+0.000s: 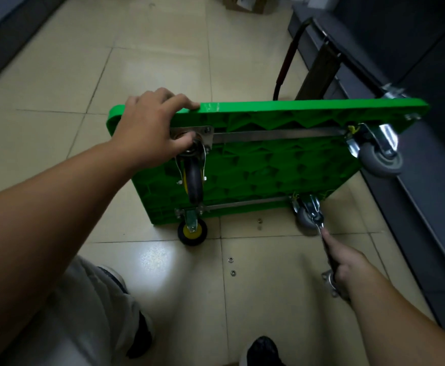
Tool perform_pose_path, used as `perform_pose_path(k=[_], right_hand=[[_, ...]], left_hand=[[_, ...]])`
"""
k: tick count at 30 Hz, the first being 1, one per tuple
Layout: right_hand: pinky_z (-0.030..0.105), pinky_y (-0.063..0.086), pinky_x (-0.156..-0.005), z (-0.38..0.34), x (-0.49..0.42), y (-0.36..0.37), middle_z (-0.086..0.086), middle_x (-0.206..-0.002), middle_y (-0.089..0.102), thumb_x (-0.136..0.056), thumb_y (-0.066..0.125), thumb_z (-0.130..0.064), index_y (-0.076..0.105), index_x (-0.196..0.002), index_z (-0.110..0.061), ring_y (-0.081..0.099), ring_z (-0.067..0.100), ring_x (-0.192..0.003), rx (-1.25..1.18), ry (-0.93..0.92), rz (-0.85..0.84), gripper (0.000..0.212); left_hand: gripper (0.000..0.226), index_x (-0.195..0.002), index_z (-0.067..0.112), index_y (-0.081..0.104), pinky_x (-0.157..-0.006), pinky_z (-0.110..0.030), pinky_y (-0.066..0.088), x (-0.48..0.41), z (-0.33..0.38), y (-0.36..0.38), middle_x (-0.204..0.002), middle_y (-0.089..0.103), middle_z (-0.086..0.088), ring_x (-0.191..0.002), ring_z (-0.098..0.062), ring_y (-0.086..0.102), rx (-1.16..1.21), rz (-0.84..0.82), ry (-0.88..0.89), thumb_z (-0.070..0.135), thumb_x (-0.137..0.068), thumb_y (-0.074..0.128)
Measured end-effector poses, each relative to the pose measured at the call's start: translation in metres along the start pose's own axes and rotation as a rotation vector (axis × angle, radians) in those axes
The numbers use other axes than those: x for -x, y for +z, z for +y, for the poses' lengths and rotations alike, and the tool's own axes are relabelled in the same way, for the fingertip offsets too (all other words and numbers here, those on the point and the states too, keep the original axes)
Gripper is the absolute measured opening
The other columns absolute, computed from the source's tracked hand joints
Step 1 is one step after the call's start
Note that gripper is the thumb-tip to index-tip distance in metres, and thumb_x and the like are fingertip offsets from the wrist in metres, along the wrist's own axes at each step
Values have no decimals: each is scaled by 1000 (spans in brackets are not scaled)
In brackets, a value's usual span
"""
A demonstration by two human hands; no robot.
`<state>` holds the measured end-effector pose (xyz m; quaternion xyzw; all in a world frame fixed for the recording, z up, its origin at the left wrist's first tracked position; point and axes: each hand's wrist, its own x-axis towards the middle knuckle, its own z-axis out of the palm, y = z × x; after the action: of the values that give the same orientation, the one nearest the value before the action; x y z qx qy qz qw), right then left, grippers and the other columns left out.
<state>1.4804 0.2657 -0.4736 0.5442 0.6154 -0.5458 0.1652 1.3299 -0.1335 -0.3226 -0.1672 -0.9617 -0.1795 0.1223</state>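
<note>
Green cart [269, 165] tipped on edge on tiled floor [163, 62].
Steadied at top rim by curled left hand [147, 128]; wrench [324, 241] clenched in right hand [348, 265] at lower caster [307, 212]. Probably stiff, lightish, tippy.

A cardboard box [242, 5] sits on tiled floor [163, 62] near dark cabinets [427, 54].
</note>
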Motion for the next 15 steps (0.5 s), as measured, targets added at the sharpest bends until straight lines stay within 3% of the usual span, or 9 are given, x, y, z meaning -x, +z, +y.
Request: perform_pose_path(k=[2,4,7,9,11,13,15], right_hand=[[28,45,-54,6,-5,11,12,-89,72,-85,73,-52,72,-104,-6,65,23,-68,-16,2,-20,49],[28,51,-50,20,-12,21,16,-83,75,-81,76,-52,74,-99,-4,70,25,-64,3,39,-79,51],[34,52,-58,40,-28,40,20,-83,72,-75,83,-49,71,-86,2,69,29,-71,94,91,-73,54],[44,60,-68,61,-54,53,21,-83,74,-58,93,-38,73,-83,4,73,34,-78,221,112,-82,53],[48,62,-75,78,-90,65,18,-77,75,-34,83,-23,73,-77,3,73,30,-75,285,83,-74,51],[49,61,-77,83,-108,80,19,-81,73,-54,79,-12,69,-73,-3,67,26,-73,283,38,-12,23],[42,61,-79,69,-87,101,17,-90,72,-82,72,-4,71,-85,-4,65,27,-77,272,8,-10,3]], left_hand=[[57,-140,36,51,-105,-48,31,2,1,-1,-131,55,-7,-122,-30,49,-13,-27,15,43,-86,71],[61,-143,36,49,-107,-48,31,3,0,-4,-134,54,-8,-123,-30,47,-13,-51,24,43,-87,71],[67,-148,35,46,-106,-47,32,7,-7,-4,-138,53,-7,-125,-30,47,-38,-63,71,41,-87,71],[70,-150,35,44,-104,-46,33,8,-13,0,-138,53,-7,-124,-31,48,-78,-53,119,42,-86,70],[69,-150,35,44,-101,-44,32,7,-19,6,-136,54,-6,-122,-31,50,-105,-30,139,43,-86,68],[66,-149,34,45,-99,-43,32,5,-21,10,-135,54,-6,-120,-31,50,-123,-5,154,45,-87,64],[65,-149,34,45,-98,-43,32,2,-22,11,-134,55,-6,-120,-31,50,-119,6,156,46,-88,60]])
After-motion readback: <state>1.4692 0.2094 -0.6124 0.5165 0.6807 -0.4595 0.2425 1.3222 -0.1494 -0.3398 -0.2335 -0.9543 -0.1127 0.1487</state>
